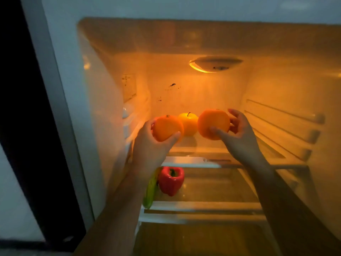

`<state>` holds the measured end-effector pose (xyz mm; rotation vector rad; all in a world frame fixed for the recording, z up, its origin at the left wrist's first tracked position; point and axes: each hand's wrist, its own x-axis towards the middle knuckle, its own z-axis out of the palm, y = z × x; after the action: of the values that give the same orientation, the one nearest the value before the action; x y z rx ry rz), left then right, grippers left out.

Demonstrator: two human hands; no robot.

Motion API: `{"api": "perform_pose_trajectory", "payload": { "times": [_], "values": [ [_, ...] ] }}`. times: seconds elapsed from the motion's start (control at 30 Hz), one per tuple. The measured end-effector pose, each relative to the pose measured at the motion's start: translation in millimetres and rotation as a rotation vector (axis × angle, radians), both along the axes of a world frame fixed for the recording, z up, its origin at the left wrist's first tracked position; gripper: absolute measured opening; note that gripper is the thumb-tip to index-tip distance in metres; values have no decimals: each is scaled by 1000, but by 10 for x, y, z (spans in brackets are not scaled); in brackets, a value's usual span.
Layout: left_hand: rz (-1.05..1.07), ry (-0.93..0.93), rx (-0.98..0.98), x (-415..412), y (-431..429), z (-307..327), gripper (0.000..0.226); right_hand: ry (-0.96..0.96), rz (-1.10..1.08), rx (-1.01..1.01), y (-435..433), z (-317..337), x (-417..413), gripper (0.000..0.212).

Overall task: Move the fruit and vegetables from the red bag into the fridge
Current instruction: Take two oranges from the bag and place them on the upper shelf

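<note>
At the centre of the frame, inside the lit fridge (pixel 103 111), the left hand (pixel 149 145) grips a round orange fruit (pixel 167 128) and the right hand (pixel 239 137) grips a second orange fruit (pixel 214 123). A yellow apple (pixel 188 124) sits between them on the upper shelf (pixel 239 161); lower left, a red bell pepper (pixel 170 180) rests beside a green vegetable (pixel 150 193).

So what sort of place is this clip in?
Likely a home kitchen, at an open fridge: clear glass shelf, glowing interior lamp, shiny red bell pepper stored below.

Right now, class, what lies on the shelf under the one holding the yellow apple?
A red pepper and, beside it, a green and yellow item; the left forearm hides part of it.
</note>
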<state>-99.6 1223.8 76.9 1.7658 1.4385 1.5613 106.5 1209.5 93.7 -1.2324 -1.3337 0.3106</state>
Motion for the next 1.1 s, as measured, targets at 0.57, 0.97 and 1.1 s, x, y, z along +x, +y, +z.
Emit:
{"api": "perform_pose_trajectory", "payload": {
  "times": [0.57,0.97,1.1],
  "values": [
    [129,45,115,54,228,-79,68,65,-33,30,363,-51,-68,62],
    [107,137,22,36,285,-86,63,-62,162,-162,343,-108,-13,59],
    [112,170,-3,39,307,-96,71,-139,168,-199,352,-107,-42,64]
  ]
}}
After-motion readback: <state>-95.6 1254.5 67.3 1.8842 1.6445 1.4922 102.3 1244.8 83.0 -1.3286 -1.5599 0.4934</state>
